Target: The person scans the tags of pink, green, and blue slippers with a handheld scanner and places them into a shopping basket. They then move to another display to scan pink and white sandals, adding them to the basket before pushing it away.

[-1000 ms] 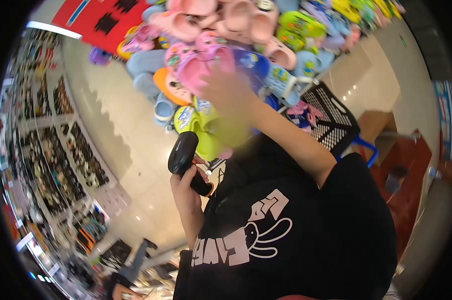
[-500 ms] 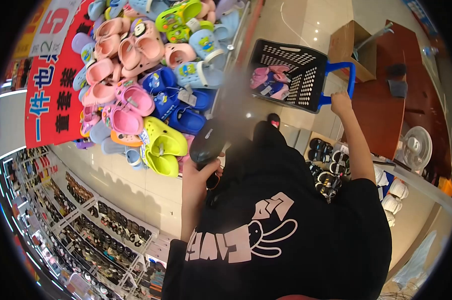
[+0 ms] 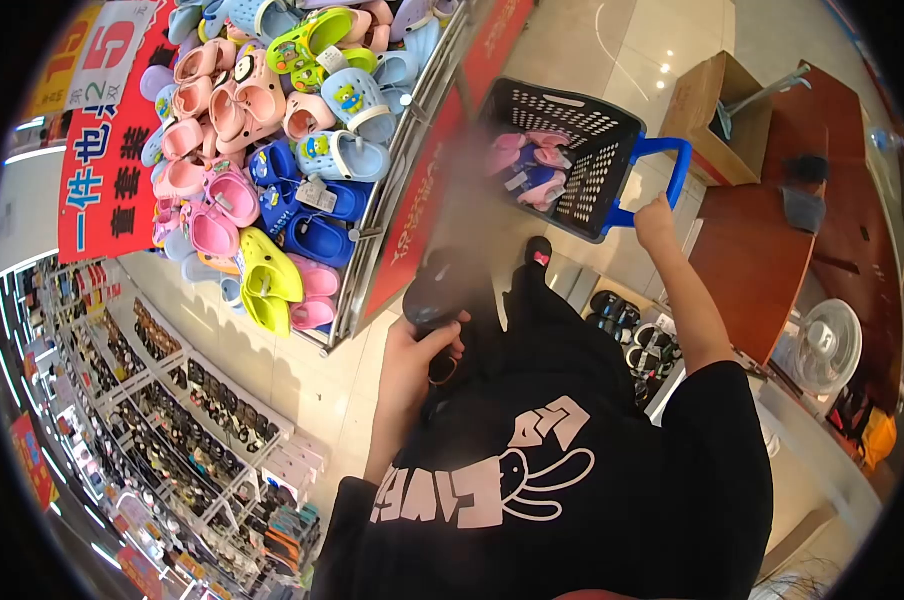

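Note:
My left hand (image 3: 427, 352) is wrapped round a smooth black rounded object (image 3: 438, 292) in front of my body; I cannot tell its kind. A loop hangs below my fingers. Farther out on the right, my right hand (image 3: 656, 221) grips the blue handle (image 3: 680, 170) of a black shopping basket (image 3: 594, 132). Pink and dark blue clogs (image 3: 537, 168) lie inside the basket. To the left of my left hand, a display stand is heaped with children's clogs, a yellow-green pair (image 3: 270, 282) and blue ones (image 3: 317, 237) nearest.
A red sign (image 3: 100, 180) hangs left of the clogs. Shelves of shoes (image 3: 227, 400) run along the lower left. Beyond my right arm are a reddish-brown counter (image 3: 737, 275), a cardboard box (image 3: 720, 115) and a white fan (image 3: 830, 345). Sandals (image 3: 652, 350) stand below that arm.
The clog stand and basket have shifted left in view, and more of the stand's red side shows. Both hands keep their grips.

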Demonstrator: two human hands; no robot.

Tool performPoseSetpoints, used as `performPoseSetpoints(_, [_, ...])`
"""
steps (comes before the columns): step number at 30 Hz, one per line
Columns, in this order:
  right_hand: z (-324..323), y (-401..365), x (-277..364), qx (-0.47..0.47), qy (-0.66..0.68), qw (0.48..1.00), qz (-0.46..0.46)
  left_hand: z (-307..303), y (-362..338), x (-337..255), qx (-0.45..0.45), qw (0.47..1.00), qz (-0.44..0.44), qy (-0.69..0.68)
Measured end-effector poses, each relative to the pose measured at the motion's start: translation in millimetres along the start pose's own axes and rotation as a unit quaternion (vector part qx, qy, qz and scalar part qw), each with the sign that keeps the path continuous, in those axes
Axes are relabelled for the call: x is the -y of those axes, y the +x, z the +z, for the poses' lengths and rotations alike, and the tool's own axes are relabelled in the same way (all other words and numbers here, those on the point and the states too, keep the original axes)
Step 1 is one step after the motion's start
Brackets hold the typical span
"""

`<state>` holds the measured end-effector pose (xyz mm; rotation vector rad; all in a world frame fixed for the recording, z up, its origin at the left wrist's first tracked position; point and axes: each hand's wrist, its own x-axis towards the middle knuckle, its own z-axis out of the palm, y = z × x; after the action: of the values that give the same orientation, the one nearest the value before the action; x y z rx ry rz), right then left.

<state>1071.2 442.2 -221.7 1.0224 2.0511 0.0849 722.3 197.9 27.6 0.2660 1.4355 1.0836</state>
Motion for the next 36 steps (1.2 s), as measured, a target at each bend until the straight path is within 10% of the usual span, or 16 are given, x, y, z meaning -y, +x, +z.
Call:
performPoseSetpoints(15, [8, -56, 80, 0.102, 0.175, 0.96, -0.193, 70, 14, 23, -0.023, 0.998, 0.045, -0.035])
performPoseSetpoints(17, [3, -72, 66, -0.012, 0.187, 0.958, -0.216, 74, 22, 24, -0.018, 0.998, 0.051, -0.031])
performPoseSetpoints(36, [-27, -15, 29, -0.038, 0.277, 0.95, -0.142, 93, 133, -36, 0.033, 0.999, 0.025, 0.018])
